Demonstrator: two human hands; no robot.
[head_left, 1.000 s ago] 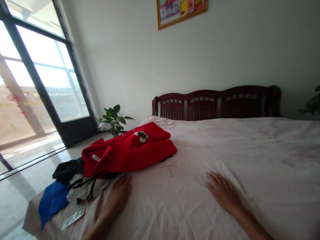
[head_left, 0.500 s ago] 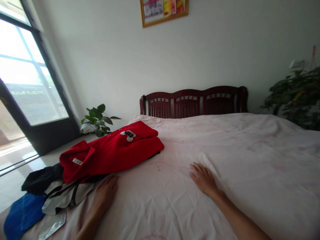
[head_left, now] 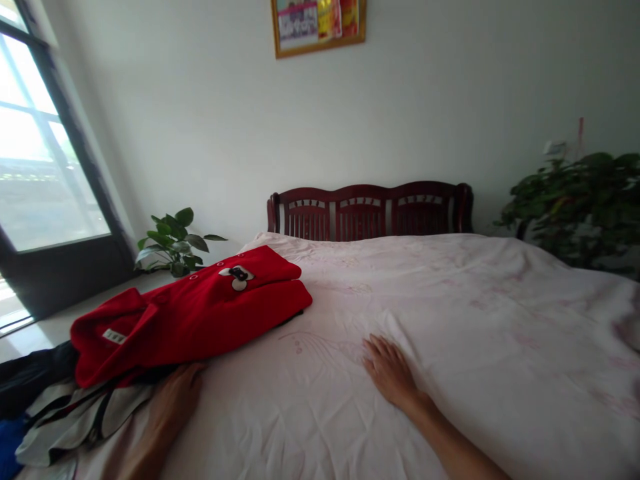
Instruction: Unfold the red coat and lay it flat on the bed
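Note:
My left hand (head_left: 173, 407) lies flat on the pale pink bedsheet (head_left: 280, 413), its fingertips just below a folded red garment (head_left: 190, 320) with a white tag and a small black-and-white bow. It holds nothing. Beside that hand is a crumpled grey, white and black striped garment (head_left: 75, 420). A black cloth (head_left: 30, 377) and a blue cloth (head_left: 7, 447) are cut off by the left edge of the view. My right hand (head_left: 390, 373) rests palm down on the sheet, fingers slightly apart, touching only the bedding.
A dark wooden headboard (head_left: 370, 213) stands against the white wall at the far end of the bed. A small potted plant (head_left: 173, 243) sits on the floor by a dark-framed glass door (head_left: 50, 167). A larger leafy plant (head_left: 575, 207) stands at right.
My view has turned right, so the clothes and bed shift left in the picture. The blue cloth has nearly left the view. Both hands remain flat on the sheet.

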